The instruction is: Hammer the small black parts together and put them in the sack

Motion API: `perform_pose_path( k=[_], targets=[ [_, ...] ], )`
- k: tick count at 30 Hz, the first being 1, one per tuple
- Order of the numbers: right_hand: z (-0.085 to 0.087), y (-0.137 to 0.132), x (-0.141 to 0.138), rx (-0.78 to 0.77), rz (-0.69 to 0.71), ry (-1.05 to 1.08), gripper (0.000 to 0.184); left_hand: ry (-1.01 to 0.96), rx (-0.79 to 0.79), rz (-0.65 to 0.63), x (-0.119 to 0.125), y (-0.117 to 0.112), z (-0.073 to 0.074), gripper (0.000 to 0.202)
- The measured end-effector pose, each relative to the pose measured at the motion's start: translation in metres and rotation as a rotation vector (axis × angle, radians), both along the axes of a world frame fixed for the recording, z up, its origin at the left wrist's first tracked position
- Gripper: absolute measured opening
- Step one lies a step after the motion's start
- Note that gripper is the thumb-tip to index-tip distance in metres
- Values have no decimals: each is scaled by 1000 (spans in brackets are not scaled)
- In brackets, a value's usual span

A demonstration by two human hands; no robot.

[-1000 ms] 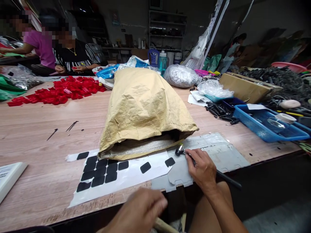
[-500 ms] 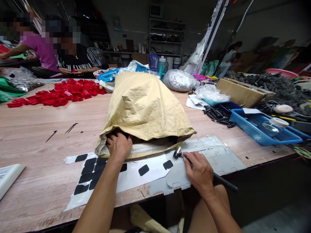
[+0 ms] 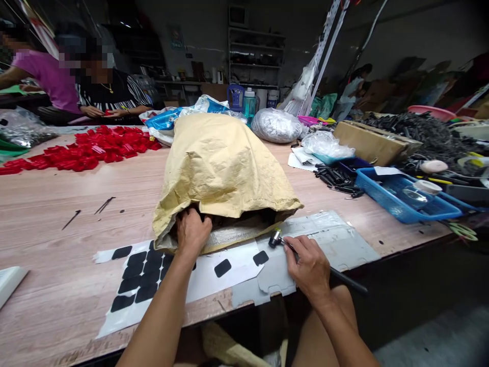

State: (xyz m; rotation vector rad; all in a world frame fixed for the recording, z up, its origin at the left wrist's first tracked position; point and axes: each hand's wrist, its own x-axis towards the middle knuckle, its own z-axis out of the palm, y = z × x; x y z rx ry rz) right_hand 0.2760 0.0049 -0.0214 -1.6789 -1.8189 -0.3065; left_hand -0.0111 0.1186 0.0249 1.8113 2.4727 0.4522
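Observation:
A yellow woven sack lies on the table with its mouth towards me. My left hand reaches into the left part of the mouth, knuckles up against the upper edge. Its fingertips are hidden inside, so what they touch cannot be seen. My right hand is closed round the shaft of a small mallet with a black and yellow head. The mallet head hovers by the sack's lower edge, over a grey sheet. Beneath my left arm lies a white backing sheet with several black rounded stickers.
Red pieces are heaped at back left, near two seated people. On the right are a blue tray, black parts, a cardboard box and clear plastic bags. Thin black pieces lie on the left.
My left hand has pushed slightly further into the sack, and the mouth gapes a little wider. My right hand keeps its grip on the mallet. The whole view has shifted slightly.

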Motion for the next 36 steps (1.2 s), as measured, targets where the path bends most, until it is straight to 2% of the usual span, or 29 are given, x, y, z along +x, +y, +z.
perform_pose_path(
  k=[4, 10, 15, 19, 25, 31, 36],
  targets=[
    [1, 0, 0, -9, -1, -6, 20, -43, -65, -113, 22, -19, -4, 28],
    [2, 0, 0, -10, 0, -15, 21, -212, -40, -291, 49, -40, -7, 29],
    [1, -1, 0, -18, 3, -8, 21, -377, 14, -434, 38, -47, -12, 31],
    [1, -1, 0, -27, -2, -4, 21, -480, 193, -518, 23, -58, -18, 45],
    [0, -1, 0, -23, -4, 1, 21, -447, 330, -457, 16, -70, -23, 46],
    [1, -1, 0, -21, 7, 3, 21, -419, 370, -323, 8, -65, -26, 43],
    [1, 0, 1, -10, 16, 3, 21, -461, 425, -360, 5, -77, -16, 40]
  ],
)
